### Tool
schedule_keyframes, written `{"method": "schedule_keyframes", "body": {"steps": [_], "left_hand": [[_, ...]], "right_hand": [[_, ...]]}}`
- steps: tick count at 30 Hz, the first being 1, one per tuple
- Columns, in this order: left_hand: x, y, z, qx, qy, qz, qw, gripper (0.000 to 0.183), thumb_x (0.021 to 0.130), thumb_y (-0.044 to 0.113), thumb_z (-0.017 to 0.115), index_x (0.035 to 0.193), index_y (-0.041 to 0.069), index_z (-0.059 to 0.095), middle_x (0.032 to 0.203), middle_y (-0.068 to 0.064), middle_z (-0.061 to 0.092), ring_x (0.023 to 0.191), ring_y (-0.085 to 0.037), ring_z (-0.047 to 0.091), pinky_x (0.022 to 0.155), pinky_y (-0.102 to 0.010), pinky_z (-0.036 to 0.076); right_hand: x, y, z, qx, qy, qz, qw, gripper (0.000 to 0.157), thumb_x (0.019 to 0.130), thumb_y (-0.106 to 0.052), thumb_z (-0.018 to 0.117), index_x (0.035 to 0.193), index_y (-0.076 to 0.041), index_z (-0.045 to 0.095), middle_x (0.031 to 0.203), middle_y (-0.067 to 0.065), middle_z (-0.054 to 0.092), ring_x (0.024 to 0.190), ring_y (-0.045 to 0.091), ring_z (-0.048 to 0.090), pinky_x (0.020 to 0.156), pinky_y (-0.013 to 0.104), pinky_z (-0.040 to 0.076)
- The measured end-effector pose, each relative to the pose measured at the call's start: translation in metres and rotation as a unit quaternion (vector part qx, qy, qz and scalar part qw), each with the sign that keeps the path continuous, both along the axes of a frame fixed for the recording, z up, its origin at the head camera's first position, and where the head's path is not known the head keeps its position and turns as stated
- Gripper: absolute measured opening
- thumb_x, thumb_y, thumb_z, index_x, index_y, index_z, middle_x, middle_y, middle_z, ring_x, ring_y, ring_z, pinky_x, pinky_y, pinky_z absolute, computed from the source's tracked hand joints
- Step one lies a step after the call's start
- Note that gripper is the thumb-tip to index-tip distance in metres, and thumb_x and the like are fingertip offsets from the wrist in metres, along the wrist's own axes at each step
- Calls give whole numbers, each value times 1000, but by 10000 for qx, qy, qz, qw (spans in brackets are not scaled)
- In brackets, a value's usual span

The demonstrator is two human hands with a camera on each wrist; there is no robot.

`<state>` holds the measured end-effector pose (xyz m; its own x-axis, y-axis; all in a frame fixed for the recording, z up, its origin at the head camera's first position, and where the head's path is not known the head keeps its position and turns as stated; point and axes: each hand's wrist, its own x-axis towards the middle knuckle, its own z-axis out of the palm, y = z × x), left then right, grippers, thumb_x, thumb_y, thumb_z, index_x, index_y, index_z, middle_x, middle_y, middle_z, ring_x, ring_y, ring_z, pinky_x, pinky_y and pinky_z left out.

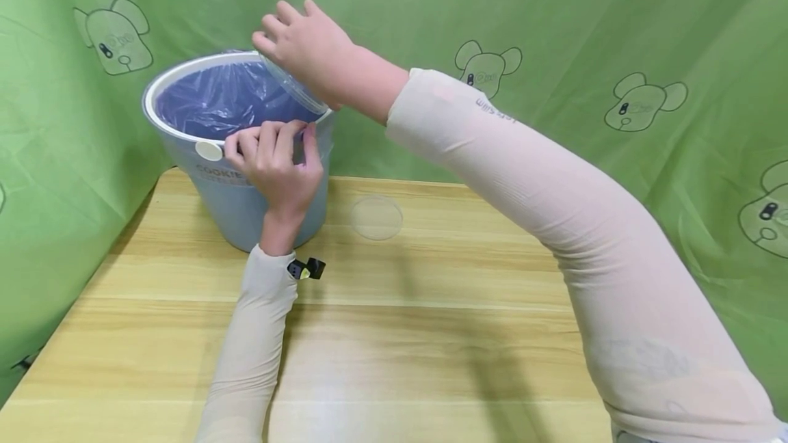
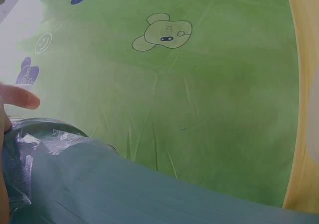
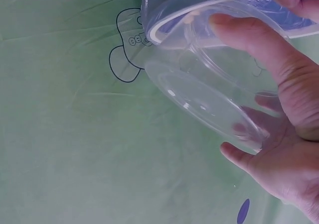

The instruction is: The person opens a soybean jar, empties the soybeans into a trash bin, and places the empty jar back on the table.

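Observation:
A light blue trash bin (image 1: 212,197) with a white rim stands at the back left of the table, lined with a clear plastic bag (image 1: 215,101). My left hand (image 1: 273,163) grips its near rim, fingers curled over the edge and thumb at the right. Above the bin's right side my right hand (image 1: 310,50) holds a clear round plastic container (image 3: 199,94). The container is tilted, and its lower edge overlaps the bin's opening. In the right wrist view the thumb is on one side of it and the other fingers on the opposite side. Nothing shows inside the container.
A clear round lid (image 1: 377,217) lies on the wooden table (image 1: 425,361), right of the bin. Green cloth (image 1: 554,5) with printed animal heads hangs behind and to the left. A small black device (image 1: 304,269) sits on the left wrist.

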<state>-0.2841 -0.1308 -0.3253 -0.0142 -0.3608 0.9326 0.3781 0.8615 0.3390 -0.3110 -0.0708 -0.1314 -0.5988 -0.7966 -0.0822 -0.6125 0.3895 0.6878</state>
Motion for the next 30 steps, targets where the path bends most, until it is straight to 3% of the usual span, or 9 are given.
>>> {"method": "schedule_keyframes", "body": {"steps": [5,9,15,22,30], "left_hand": [[-1,1,-1,-22,-3,29,10000,25,95,29,66,80,10,74,77,-9,66,79,-32,49,101,-48,31],[-2,3,-1,-54,-13,36,10000,26,95,29,66,81,10,75,77,-8,66,79,-33,49,100,-48,31],[-2,5,-1,-37,-19,3,10000,27,96,30,65,81,10,75,77,-8,66,79,-33,48,102,-48,30],[-3,4,0,-48,-91,15,9999,29,96,31,65,82,9,75,78,-9,67,80,-33,49,102,-49,30],[-2,5,-1,-55,-125,54,9999,29,96,32,65,82,9,76,79,-9,67,80,-33,50,102,-49,31]], "right_hand": [[-1,4,-6,-131,89,307,9994,82,86,-2,62,157,-4,21,159,21,32,147,41,30,120,59,32],[-5,7,-9,-35,356,433,9984,74,93,-1,54,159,-4,20,162,22,30,150,41,27,121,60,29],[-11,15,-10,-73,529,407,9977,76,92,0,56,159,-3,20,162,23,29,151,41,26,120,59,32],[-11,19,-8,-44,404,453,9981,96,82,-1,68,160,-4,14,164,23,24,153,42,21,121,60,30],[-14,20,-17,-86,595,620,9963,95,82,0,69,160,-4,15,164,22,25,154,40,23,120,59,32]]}}
